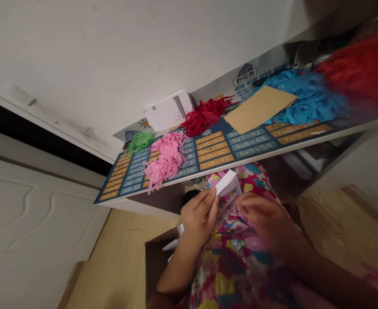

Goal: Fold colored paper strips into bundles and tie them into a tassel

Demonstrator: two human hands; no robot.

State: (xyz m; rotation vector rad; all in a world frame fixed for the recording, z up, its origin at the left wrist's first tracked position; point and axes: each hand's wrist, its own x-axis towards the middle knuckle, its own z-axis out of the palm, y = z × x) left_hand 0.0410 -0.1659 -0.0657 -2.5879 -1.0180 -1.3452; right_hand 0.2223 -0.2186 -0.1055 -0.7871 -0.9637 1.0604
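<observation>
My left hand (201,212) pinches a folded white card (225,182) over my lap, just below the table edge. A clear plastic sleeve (231,198) seems to lie along the card's right side, its shape hard to make out. Right beside it, my right hand (259,212) is curled with its fingertips drawn together at the sleeve's edge. Motion blurs this hand, and whatever its fingers hold is hidden.
On the table (216,161) lie shredded-paper heaps: green (140,142), pink (166,159), dark red (204,116), blue (304,96) and bright red (365,68). White cards (167,112) lean by the wall; a tan envelope (259,109) overlaps the blue. An open box (153,262) stands below left.
</observation>
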